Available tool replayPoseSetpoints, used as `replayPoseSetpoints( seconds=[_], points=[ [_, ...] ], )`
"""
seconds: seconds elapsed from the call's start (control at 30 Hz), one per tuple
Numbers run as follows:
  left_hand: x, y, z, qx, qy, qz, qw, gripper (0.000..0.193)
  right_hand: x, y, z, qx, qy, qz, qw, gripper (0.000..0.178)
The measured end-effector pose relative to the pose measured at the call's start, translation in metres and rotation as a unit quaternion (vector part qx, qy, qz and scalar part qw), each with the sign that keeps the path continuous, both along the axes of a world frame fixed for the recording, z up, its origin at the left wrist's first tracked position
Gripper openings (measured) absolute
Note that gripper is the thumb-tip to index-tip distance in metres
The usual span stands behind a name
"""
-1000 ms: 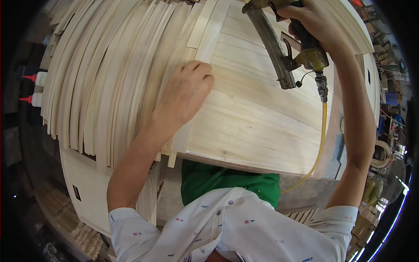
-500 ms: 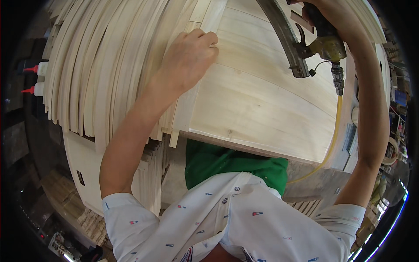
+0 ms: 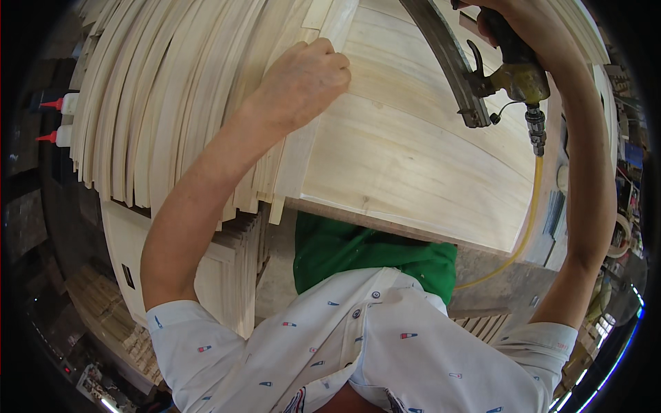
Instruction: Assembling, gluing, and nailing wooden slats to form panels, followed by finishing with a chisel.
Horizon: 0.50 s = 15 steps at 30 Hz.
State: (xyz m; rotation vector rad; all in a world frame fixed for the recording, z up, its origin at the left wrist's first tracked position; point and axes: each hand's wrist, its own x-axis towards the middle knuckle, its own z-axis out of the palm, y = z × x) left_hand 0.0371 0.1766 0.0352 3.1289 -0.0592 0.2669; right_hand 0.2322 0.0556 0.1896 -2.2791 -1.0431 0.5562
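Observation:
My right hand grips the dark handle of a pneumatic nail gun, held over the far right part of a pale wooden panel. The gun's long metal magazine slants toward the far edge of the picture, where its nose is out of view. My left hand is closed, knuckles up, over a pale wooden strip along the panel's left side. Its fingertips are hidden, so what they pinch, if anything, cannot be made out.
Many thin wooden slats lie stacked to the left. Beyond them stand two white bottles with red tips. A yellow air hose runs from the gun along the panel's right side. More panels stand at lower left.
My left hand has shifted slightly to the right, its elbow swinging outward to the left. My right hand and the nail gun have barely moved.

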Motion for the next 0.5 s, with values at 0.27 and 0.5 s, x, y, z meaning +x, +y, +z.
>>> replayPoseSetpoints(
  seconds=[0.27,0.5],
  points=[
    [-0.002,-0.002,-0.004,0.007,-0.011,-0.005,1.000,0.005,-0.006,-0.004,0.002,-0.018,-0.017,-0.010,1.000,0.020],
    [-0.005,-0.003,-0.007,0.009,-0.042,-0.006,0.999,0.005,-0.009,-0.006,-0.001,-0.004,-0.013,-0.013,1.000,0.020]
  ],
)
